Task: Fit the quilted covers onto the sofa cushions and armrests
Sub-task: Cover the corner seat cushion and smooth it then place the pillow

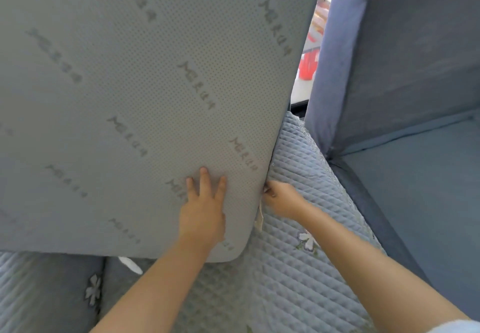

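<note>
Two bare forearms reach forward. Left hand [201, 210] presses flat, fingers straight, on a tilted grey cushion [135, 94]. Right hand [281, 199] curls round the cushion's edge beside the quilted cover [298, 267], which lies underneath, next to a blue sofa armrest [389, 55].

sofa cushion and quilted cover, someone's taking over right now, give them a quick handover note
Left hand: flat, fingers straight, pressing the dotted underside of the raised cushion.
Right hand: fingers curled at the cushion's right edge, pinching the quilted cover there.
Cover lies under and to the right of the cushion, up against the bare blue sofa.
Done: the cover is at the cushion's edge.
Left: pull the cover round the rest of this cushion, then lay it flat; the blue sofa seat and armrest still show no cover.
</note>
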